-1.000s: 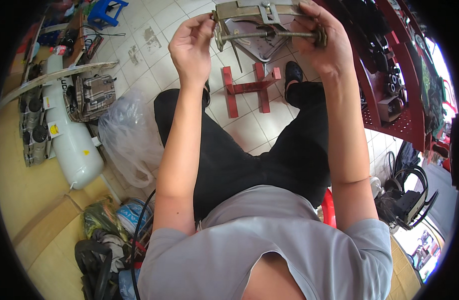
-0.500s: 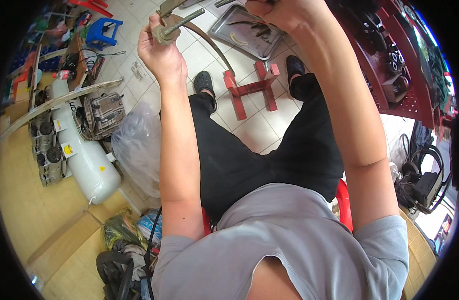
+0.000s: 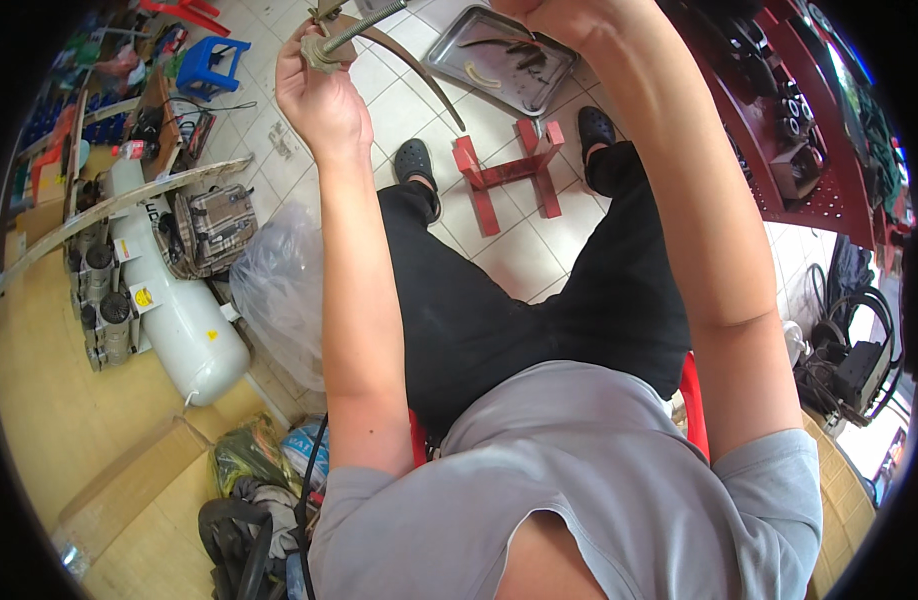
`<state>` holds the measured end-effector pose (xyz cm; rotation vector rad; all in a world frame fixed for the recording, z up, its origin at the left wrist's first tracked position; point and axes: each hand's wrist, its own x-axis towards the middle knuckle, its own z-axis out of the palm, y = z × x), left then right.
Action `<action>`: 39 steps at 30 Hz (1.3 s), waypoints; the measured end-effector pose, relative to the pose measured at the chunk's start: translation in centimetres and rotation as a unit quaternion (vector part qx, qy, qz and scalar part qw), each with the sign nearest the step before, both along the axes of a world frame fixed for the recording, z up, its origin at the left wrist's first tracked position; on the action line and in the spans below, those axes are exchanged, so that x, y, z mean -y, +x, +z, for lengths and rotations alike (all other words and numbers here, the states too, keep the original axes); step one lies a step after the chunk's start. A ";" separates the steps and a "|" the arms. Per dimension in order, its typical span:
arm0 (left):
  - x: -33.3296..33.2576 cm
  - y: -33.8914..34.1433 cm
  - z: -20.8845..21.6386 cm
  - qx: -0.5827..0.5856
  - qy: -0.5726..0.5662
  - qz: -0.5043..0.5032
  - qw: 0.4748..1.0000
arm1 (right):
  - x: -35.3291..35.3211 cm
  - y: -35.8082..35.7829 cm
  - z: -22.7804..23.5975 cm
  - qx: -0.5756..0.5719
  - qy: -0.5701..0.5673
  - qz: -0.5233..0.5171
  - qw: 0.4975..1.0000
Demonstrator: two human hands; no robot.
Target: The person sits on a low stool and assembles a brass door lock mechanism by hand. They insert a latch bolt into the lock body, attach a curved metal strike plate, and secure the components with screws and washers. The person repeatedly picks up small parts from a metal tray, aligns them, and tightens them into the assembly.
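At the top of the view, my left hand (image 3: 331, 115) is raised with its fingers closed round a worn metal fitting (image 3: 324, 54). A long threaded rod (image 3: 369, 27) slants up and right from that fitting. Behind it, a dark curved metal strip (image 3: 429, 83) arcs down to the right; whether it joins the fitting I cannot tell. My right hand (image 3: 577, 25) is at the top edge, its fingers curled and partly cut off. What it grips is hidden. Below the hands, a red H-shaped metal stand (image 3: 504, 172) rests on the tiles between my feet.
Beyond the stand lies a metal tray (image 3: 449, 60) holding small dark pieces and a pale curved one. A red perforated rack (image 3: 779, 190) stands at right. To the left are a white air tank (image 3: 194, 345), a clear plastic bag (image 3: 279, 290), a plaid bag (image 3: 214, 228) and a blue stool (image 3: 211, 65).
The fitting and threaded rod have risen a little toward the top edge. My right hand has also moved up, and the second threaded end beside it has left view.
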<state>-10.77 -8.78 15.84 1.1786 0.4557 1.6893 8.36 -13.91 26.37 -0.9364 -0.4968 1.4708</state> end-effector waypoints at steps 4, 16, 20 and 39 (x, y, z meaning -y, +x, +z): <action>-0.2 -0.1 -0.4 0.014 -0.022 -0.035 0.999 | 0.2 0.0 -0.3 0.007 0.011 0.007 1.000; 3.0 3.9 -3.6 -0.026 0.030 0.070 0.997 | -0.5 0.1 -2.7 -0.028 -0.061 -0.025 0.997; 3.7 4.5 -5.2 -0.100 -0.041 0.114 0.988 | 0.3 -0.6 -2.5 0.011 -0.075 -0.026 0.997; 7.3 5.8 -9.2 0.043 -0.466 -0.101 0.878 | 2.8 -2.4 -18.1 0.608 0.137 -0.014 0.781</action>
